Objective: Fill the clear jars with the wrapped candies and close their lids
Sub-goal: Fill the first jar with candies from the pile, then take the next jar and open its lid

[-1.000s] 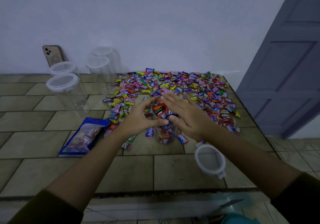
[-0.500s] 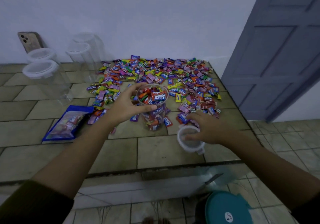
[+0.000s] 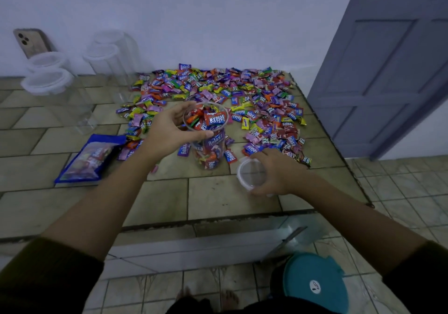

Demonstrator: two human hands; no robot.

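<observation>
A clear jar (image 3: 209,144) full of wrapped candies stands lidless on the tiled counter. My left hand (image 3: 167,131) grips its rim from the left, thumb across the front. To the lower right, my right hand (image 3: 276,170) holds the jar's white-rimmed lid (image 3: 251,176) at the counter surface. A wide spread of wrapped candies (image 3: 218,90) lies behind and to the right of the jar.
Several empty lidded clear jars (image 3: 48,83) stand at the back left, with a phone (image 3: 30,43) leaning on the wall. A blue candy bag (image 3: 89,158) lies left of the jar. The counter edge (image 3: 206,221) runs in front; a teal lid (image 3: 312,282) sits below; a door (image 3: 388,59) stands to the right.
My right hand left the jar's top, moved down to the right and took hold of the lid. The left hand stayed on the jar's rim.
</observation>
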